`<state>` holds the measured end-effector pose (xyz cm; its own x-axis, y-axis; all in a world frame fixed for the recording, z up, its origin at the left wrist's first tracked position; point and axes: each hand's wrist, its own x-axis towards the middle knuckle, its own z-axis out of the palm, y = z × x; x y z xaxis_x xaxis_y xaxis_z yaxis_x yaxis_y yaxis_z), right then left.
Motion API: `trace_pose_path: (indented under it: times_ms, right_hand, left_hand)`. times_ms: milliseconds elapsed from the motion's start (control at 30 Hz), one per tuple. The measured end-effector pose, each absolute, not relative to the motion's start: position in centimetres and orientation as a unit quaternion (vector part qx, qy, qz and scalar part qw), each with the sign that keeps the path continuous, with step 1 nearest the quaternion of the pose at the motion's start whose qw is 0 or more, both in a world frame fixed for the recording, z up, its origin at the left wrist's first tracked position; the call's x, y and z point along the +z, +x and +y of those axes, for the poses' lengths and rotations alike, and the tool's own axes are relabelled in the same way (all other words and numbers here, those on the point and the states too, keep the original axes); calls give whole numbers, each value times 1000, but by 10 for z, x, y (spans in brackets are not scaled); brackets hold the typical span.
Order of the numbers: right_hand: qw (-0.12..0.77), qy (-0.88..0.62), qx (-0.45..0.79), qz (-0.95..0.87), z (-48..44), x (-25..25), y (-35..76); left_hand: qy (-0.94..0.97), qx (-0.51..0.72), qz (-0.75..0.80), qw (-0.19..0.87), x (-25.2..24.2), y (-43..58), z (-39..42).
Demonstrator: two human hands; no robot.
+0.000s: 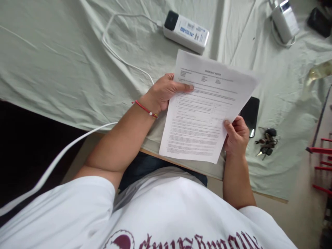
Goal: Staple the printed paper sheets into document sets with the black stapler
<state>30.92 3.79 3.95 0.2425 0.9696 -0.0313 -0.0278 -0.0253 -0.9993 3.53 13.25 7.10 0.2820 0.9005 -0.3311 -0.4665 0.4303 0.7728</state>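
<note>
Left hand (pixel 166 90) and right hand (pixel 237 134) pinch the printed sheet (pixel 195 117) by its 2 long edges, long axis pointing forward, left grip farther up

I am seeing a broad stretch of open cloth (pixel 64 65) extending on the person's left, a white cable (pixel 129 65) crossing it toward the left hand (pixel 166 91). A printed sheet (pixel 197 121) is obstructing the middle. Beyond its upper edge, a power bank (pixel 185 31) is blocking passage. A phone (pixel 251 116) and keys (pixel 268 141) are restricting the right hand's (pixel 237 135) outer side. Between the power bank and a second white device (pixel 285 22), an open lane is running forward.
</note>
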Motion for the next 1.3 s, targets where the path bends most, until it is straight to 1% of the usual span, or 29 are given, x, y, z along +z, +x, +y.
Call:
trace_pose_path:
  times_ms: [200,500,1300]
  right_hand:
    - [588,-563,415,-406,41,39,309]
    - [558,-572,413,-438,38,36,312]
    - [559,-563,415,-446,38,36,312]
  left_hand:
    - [270,464,387,750,69,35,132]
    - [334,449,362,746,66,32,131]
    - [291,466,366,751,64,34,133]
